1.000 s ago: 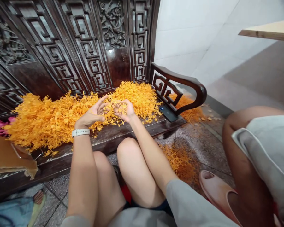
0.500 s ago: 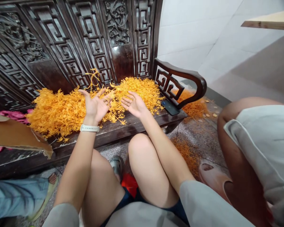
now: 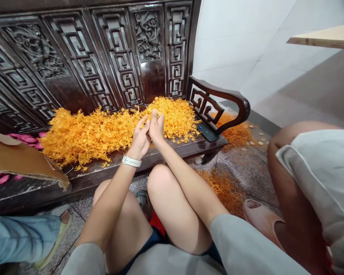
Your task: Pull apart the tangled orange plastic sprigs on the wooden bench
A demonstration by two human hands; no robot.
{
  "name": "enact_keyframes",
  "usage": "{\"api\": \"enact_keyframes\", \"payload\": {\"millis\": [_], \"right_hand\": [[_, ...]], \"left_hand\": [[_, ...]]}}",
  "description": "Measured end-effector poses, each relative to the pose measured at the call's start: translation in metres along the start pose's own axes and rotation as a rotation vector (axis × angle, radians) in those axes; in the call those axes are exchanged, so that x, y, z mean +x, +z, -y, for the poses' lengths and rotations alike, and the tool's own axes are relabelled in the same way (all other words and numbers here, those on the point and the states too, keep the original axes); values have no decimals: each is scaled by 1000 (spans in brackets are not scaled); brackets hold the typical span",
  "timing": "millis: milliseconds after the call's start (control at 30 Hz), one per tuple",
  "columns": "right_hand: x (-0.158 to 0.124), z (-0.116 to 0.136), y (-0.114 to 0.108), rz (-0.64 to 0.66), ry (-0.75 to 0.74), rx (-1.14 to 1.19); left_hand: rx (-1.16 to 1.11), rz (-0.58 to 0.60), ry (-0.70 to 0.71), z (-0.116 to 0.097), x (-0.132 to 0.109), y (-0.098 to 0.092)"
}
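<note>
A long heap of orange plastic sprigs (image 3: 97, 133) lies along the seat of a dark carved wooden bench (image 3: 166, 152). My left hand (image 3: 140, 137), with a white watch (image 3: 131, 161) on its wrist, and my right hand (image 3: 157, 126) are side by side and touching above the heap's right part. The fingers of both hands are stretched forward over the sprigs. I see nothing gripped in either hand. My bare knees are below the bench's front edge.
A dark phone (image 3: 208, 132) lies by the bench's armrest (image 3: 235, 103). Torn cardboard (image 3: 20, 162) and pink sprigs (image 3: 24, 138) sit at the left. More orange sprigs (image 3: 225, 189) litter the floor. Another person's knee (image 3: 298, 149) and pink slipper (image 3: 260, 217) are at right, and a blue trouser leg (image 3: 17, 236) at lower left.
A second ago both hands held a tangle of sprigs; then they opened apart and sprigs flew up. Now the hands are together again, low over the heap.
</note>
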State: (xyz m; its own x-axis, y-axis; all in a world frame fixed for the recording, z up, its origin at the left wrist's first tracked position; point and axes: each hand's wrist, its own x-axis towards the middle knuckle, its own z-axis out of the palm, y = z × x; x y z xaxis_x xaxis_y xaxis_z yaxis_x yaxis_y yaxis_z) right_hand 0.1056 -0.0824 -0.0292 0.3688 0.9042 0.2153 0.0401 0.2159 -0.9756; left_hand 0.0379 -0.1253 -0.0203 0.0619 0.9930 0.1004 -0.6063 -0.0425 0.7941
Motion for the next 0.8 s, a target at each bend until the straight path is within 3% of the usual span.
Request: {"api": "enact_keyframes", "payload": {"millis": [67, 167, 400, 700, 800], "right_hand": [[0, -3, 8, -63, -19, 17], [2, -1, 15, -40, -54, 104], [13, 4, 19, 133, -25, 216], [21, 2, 21, 184, -6, 261], [19, 3, 19, 260, 73, 334]], "left_hand": [[-1, -84, 26, 2, 5, -6], [-10, -156, 56, -3, 15, -20], [-1, -63, -139, -18, 33, -34], [85, -102, -74, -22, 46, -36], [10, -67, -137, -22, 47, -35]]}}
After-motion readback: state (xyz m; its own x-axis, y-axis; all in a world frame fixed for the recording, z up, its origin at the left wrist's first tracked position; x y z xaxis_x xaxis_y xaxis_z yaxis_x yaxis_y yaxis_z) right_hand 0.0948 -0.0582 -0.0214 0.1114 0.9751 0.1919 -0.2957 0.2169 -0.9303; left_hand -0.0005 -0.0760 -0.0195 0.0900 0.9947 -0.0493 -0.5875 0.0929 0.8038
